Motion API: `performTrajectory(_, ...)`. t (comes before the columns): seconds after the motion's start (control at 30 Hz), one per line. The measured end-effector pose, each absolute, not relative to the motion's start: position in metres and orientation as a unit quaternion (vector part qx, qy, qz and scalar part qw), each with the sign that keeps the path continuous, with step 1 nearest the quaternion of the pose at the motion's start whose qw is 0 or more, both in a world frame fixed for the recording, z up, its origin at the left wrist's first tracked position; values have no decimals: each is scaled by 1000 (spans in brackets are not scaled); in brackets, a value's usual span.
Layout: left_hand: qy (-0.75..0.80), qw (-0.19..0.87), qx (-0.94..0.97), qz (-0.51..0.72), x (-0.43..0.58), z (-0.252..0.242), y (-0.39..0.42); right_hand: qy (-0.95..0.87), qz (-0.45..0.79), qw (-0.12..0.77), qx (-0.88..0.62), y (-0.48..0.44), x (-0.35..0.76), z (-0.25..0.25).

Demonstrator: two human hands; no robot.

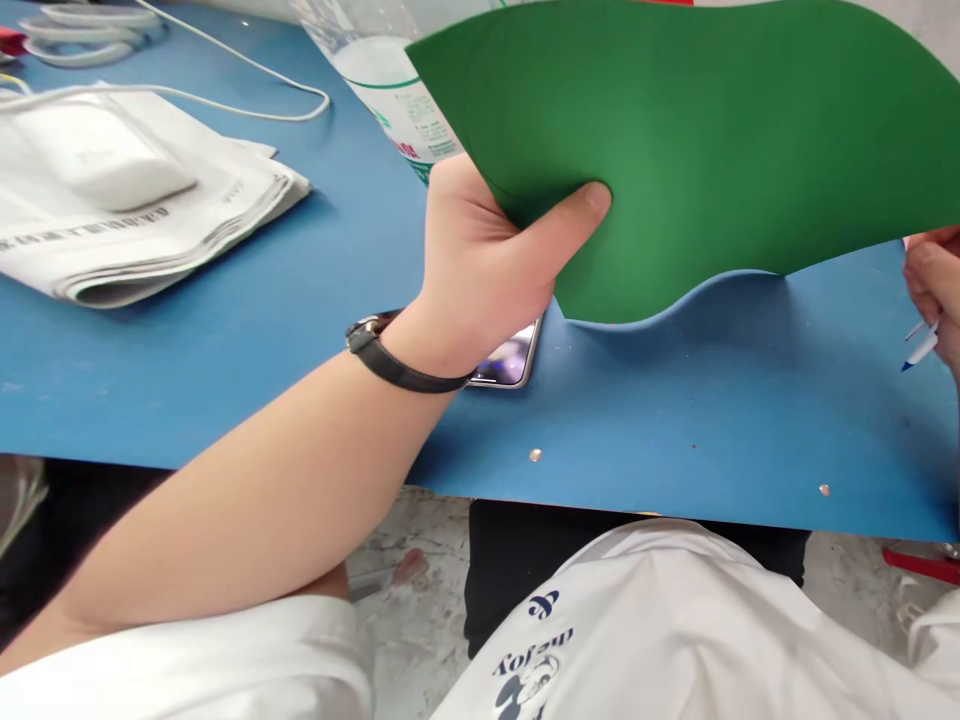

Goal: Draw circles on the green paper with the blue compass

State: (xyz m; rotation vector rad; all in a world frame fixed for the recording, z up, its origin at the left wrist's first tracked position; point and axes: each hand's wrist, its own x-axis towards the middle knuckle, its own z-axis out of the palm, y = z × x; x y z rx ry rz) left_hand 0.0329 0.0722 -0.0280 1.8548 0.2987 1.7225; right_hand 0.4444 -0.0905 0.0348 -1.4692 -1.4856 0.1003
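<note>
A bendy green sheet (690, 130), probably foam or rubber, is held above the table and curves along its lower edge. My left hand (495, 250) grips its left end, thumb on the near face and the other fingers hidden behind. At the right edge of the view, my right hand (934, 280) is partly cut off, its fingers closed on a pen (921, 350) with a white body and blue tip pointing down. It is close to the sheet's right end; whether it touches the sheet, I cannot tell. A phone (514, 360) lies under my left wrist, mostly covered.
The blue table (360, 260) carries a folded newspaper (225, 215) with a white plastic object (105, 150) on top. A white cable (300, 105) runs behind. A clear bottle (397, 90) with a green-and-white label stands behind my left hand. Small metal discs (535, 455) dot the front edge.
</note>
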Motion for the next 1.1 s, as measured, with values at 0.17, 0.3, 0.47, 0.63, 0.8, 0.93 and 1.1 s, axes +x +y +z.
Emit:
performTrajectory(0.17,112,270,711,639,29,-29,74,-647,92,355,-669,-93,438,38)
performTrajectory(0.3,149,281,715,623,26,-31,77,-655,59,342,-672,-94,436,42)
performTrajectory(0.47,180,226,725,626,16,-37,89,-655,5,374,-657,-102,442,47)
performTrajectory(0.63,135,148,781,591,4,-38,95,-641,66,370,-670,-98,452,43)
performTrajectory(0.8,113,103,797,584,2,-37,93,-646,24,363,-672,-96,453,41)
performTrajectory(0.93,115,89,798,584,2,-37,96,-652,1,341,-677,-98,456,43)
performTrajectory(1.1,100,92,789,599,3,-32,94,-646,26,349,-678,-100,456,47)
